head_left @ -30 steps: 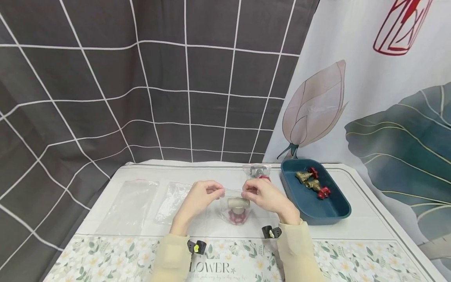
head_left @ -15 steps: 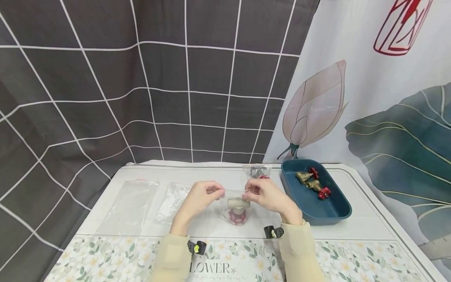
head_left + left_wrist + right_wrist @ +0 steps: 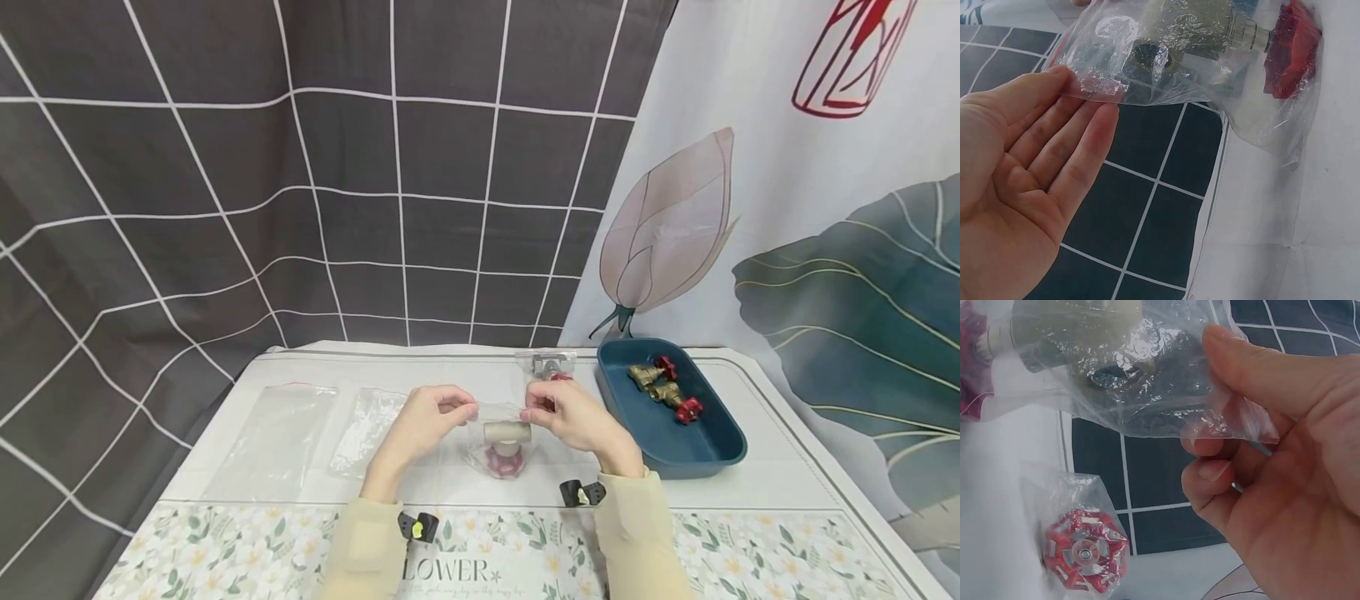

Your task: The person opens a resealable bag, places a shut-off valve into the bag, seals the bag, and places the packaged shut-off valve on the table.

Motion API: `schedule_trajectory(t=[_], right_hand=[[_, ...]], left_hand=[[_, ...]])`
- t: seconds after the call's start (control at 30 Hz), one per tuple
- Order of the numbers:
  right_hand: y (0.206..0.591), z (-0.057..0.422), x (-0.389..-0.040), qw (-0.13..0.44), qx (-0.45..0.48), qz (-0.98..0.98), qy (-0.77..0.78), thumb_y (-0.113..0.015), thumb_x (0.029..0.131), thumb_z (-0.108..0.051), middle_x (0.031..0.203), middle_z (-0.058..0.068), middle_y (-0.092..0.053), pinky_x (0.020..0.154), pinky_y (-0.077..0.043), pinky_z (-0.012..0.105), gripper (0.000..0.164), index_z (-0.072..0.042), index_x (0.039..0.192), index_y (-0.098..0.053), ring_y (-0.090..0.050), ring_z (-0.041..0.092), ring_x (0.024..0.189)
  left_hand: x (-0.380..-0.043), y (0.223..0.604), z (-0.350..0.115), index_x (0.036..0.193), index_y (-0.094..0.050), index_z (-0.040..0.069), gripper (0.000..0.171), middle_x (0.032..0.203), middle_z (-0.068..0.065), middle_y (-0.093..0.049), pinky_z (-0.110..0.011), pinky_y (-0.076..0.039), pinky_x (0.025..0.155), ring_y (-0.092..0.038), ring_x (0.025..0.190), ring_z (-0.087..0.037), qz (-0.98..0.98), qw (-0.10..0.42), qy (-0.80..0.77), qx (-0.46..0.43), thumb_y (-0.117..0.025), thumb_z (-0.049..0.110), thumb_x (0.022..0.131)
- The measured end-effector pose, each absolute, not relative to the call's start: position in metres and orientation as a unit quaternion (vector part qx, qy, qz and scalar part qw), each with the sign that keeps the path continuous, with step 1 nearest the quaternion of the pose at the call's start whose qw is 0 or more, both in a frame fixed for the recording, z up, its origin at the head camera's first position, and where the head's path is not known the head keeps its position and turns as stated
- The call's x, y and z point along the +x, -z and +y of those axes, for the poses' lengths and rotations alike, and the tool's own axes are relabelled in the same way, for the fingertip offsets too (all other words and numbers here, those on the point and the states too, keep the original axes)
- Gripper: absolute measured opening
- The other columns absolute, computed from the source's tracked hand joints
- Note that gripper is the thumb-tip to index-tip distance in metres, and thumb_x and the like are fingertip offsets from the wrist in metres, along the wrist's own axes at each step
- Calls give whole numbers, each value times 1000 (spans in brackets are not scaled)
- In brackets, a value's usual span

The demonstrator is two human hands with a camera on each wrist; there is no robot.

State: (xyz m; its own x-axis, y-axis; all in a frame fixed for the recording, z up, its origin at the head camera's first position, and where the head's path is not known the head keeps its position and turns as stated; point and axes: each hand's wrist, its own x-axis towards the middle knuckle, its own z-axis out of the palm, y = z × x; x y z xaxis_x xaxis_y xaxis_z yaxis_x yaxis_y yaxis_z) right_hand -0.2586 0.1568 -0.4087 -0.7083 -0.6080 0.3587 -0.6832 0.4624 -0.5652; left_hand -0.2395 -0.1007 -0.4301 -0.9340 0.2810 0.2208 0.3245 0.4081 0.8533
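A clear zip bag (image 3: 1260, 122) holds a valve with a pale body (image 3: 507, 432) and a red handwheel (image 3: 1292, 50). The handwheel points down, against the white tabletop. My left hand (image 3: 431, 417) pinches one upper corner of the bag between thumb and fingers. At the opposite corner, the thumb and fingertips of my right hand (image 3: 576, 418) pinch the plastic. The bag's top edge stretches between both hands. Behind my right hand lies another bagged valve (image 3: 551, 365), its red handwheel (image 3: 1085, 550) showing through the plastic in the right wrist view.
To the right stands a blue bin (image 3: 701, 468) with brass, red-handled valves (image 3: 666, 392) inside. Flat clear bags (image 3: 270, 442) lie on the left of the white table, one (image 3: 367, 429) close to my left hand. A dark grid curtain (image 3: 442, 233) hangs behind.
My right hand has shifted slightly right along the bag's top edge, its fingers still pinching. My left hand and the bagged valve have stayed in place.
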Motion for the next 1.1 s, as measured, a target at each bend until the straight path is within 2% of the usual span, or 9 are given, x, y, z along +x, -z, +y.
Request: schedule_trajectory(t=[0.2, 0.37, 0.63, 0.77, 0.93, 1.1], right_hand=[[409, 159, -259, 39, 358, -862, -356, -77, 84, -14, 65, -10, -41, 54, -35, 23, 25, -16, 74, -54, -41, 6, 60], [410, 164, -260, 24, 348, -870, -349, -78, 82, -25, 66, -7, -36, 54, -31, 24, 36, -15, 71, -46, -36, 6, 59], [411, 163, -259, 27, 381, -856, -348, -72, 89, -16, 62, -15, -27, 53, -27, 20, 42, -17, 64, -38, -29, 3, 56], [408, 163, -258, 12, 372, -860, -349, -71, 90, -17, 62, -14, -29, 54, -28, 20, 41, -17, 64, -40, -31, 4, 56], [409, 169, -258, -11, 332, -875, -352, -75, 87, -25, 63, -11, -32, 55, -28, 22, 42, -17, 66, -40, -33, 6, 57], [413, 173, -259, -5, 343, -870, -354, -72, 90, -20, 63, -11, -31, 55, -27, 21, 43, -17, 64, -38, -31, 5, 56]], left_hand=[[-240, 429, -101, 96, -74, 16, 10, 90, 5, -73, -42, -55, 82, -68, 80, -11, -839, 17, 514, -177, -68, 23, 93], [-239, 427, -101, 95, -74, 17, 10, 90, 6, -73, -41, -54, 82, -68, 80, -11, -841, 16, 513, -170, -69, 25, 92], [-238, 427, -102, 96, -74, 15, 11, 90, 4, -73, -41, -54, 82, -67, 81, -12, -838, 14, 515, -180, -68, 24, 93], [-238, 428, -102, 95, -74, 15, 11, 90, 4, -73, -41, -54, 81, -68, 81, -12, -837, 15, 517, -180, -68, 24, 93], [-239, 428, -102, 96, -74, 16, 11, 91, 4, -73, -39, -55, 81, -68, 81, -12, -839, 15, 516, -175, -68, 24, 93], [-239, 428, -103, 96, -74, 16, 10, 90, 5, -72, -39, -54, 80, -67, 80, -11, -839, 18, 514, -176, -68, 24, 93]])
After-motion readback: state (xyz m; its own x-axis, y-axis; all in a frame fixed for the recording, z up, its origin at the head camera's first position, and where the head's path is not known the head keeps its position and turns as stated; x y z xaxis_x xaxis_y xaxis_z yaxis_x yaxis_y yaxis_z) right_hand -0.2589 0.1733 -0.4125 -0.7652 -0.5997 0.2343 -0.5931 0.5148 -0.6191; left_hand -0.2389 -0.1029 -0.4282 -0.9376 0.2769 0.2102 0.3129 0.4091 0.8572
